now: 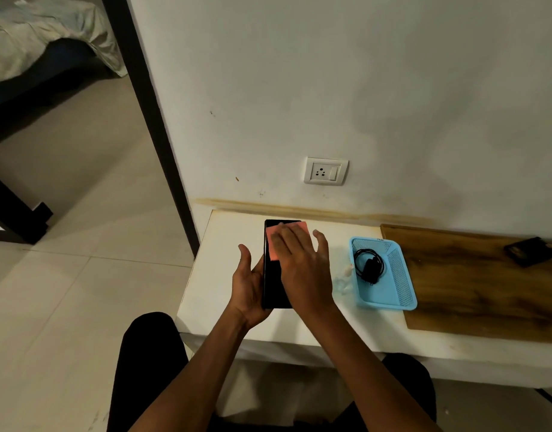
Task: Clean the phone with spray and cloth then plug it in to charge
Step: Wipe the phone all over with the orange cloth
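Head view, wiping stage. The left hand (249, 285) cradles the phone (276, 275) from beneath, palm up, thumb raised at ten o'clock clear of the long edge and the other fingers hidden under the body. The phone is a flat, glossy black slab, held lengthwise just above the matte white ledge (225, 269). The right hand (302, 269) lies flat and spread, pressing a thin pink cloth (273, 244) onto the upper screen; the cloth's far corners show at twelve o'clock of the knuckles.

Risks, as judged: only an open palm supports the phone, so a firm downward stroke could tip it off the left edge onto the tiled floor. The smooth glass gives the cloth little bite, and it may slide or bunch under the fingers.

At three o'clock of the right hand, a pale, translucent object (343, 280), possibly the spray bottle though too faint to confirm, rests just beside a light-blue perforated plastic basket (402, 282) holding a coiled black charger (370, 265). The basket overlaps a wood-grain board (474, 285). A white wall socket (326, 170) sits at twelve o'clock of the phone; the cable might snag the mesh when lifted.
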